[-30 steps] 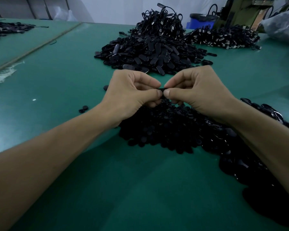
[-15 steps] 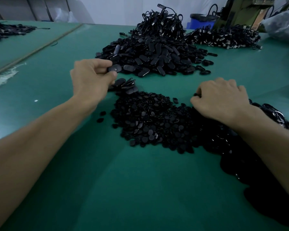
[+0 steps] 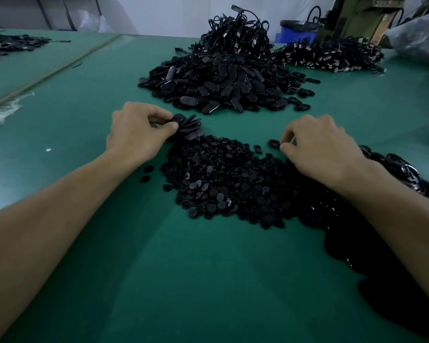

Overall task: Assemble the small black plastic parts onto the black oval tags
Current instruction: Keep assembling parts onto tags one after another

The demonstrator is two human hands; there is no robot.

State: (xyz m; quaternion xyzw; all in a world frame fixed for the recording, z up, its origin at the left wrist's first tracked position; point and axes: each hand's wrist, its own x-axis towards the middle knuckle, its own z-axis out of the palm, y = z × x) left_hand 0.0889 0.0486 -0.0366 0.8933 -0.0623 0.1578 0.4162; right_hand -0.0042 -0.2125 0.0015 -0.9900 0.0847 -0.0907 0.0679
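A heap of small round black plastic parts [image 3: 221,184] lies on the green table between my hands. My left hand [image 3: 136,132] pinches a black oval tag [image 3: 177,119] at the left end of a small fanned stack of oval tags [image 3: 192,128]. My right hand [image 3: 317,147] is curled at the heap's right edge, its fingertips pinching a small black ring-shaped part [image 3: 274,143]. A further loose small part [image 3: 258,148] lies just left of it.
A large pile of black oval tags [image 3: 223,87] sits farther back, topped by a tangle of corded tags [image 3: 235,35]. Another corded pile [image 3: 330,55] lies back right. Dark tags [image 3: 406,184] run under my right forearm. A blue bin [image 3: 296,30] stands behind.
My hands, first joined over the heap, have parted. The left went to the small fanned stack with a tag. The right dropped to the heap's right edge and pinched a small part.
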